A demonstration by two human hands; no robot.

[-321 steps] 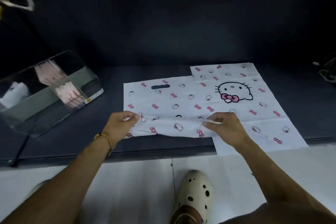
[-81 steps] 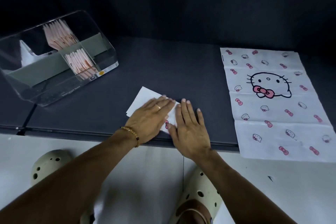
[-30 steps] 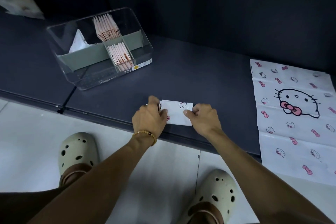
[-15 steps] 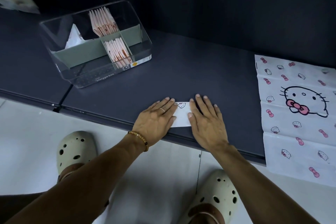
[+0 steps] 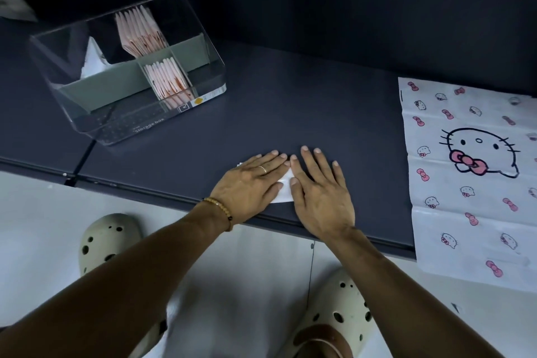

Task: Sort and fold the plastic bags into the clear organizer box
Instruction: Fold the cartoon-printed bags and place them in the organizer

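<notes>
Both flat hands hide most of the folded bag (image 5: 285,186); the right edge crops the cat-print bag (image 5: 470,183).

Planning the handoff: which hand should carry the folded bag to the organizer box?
Probably left hand: the organizer box lies on its side, while right hand is farther; both press the folded bag.

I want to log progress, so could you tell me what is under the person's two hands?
A small folded white bag lies flat on the dark surface, pressed by the left hand and right hand. Only a strip between them shows; the rest is covered.
</notes>
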